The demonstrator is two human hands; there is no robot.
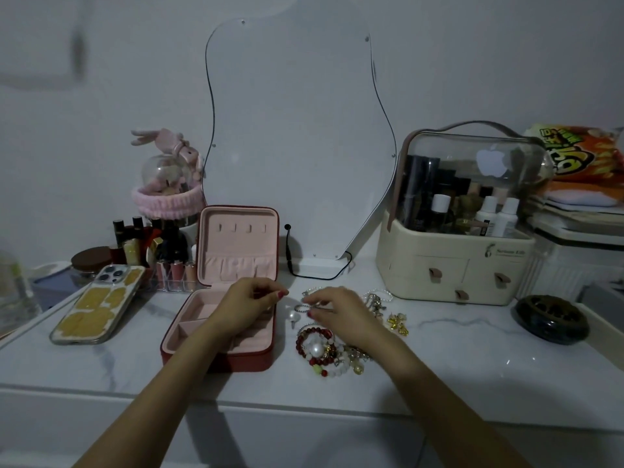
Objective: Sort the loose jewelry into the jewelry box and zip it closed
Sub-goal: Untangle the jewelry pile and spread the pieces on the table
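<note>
The jewelry box (223,319) sits open on the desk (456,359), its dark red shell unzipped and its lid propped upright, showing a pink lining, a gathered pocket and a row of small hooks. I see my left hand (248,304) over the box's tray, fingers curled with thumb and forefinger drawn narrowly together; whether anything is in that grip I cannot tell. My right hand (341,312) hovers just beside the box, its fingertips pinching a thin silver chain (304,307) that trails onto the desk. Below that grip lies the heap of loose jewelry (324,349): red bead bracelets, white beads and a large pearl. Just left of the grip a pearl earring (293,317) lies by itself; right of it sit small gold pieces (398,324), and behind it a pearl strand (380,295).

As for writing, the cream cosmetics organizer (456,261), well right of my right-hand grip, carries a small printed label too blurred to read, and an apple logo shows on its clear dome. A snack bag (577,153) beyond it bears large orange lettering I cannot make out.

The desk is white with grey marble veining, set against a plain pale wall. A wavy-edged mirror (297,130) stands behind the box. Left of my left-hand grip a phone (98,304) lies face down in a clear case, near lipsticks (152,244).
</note>
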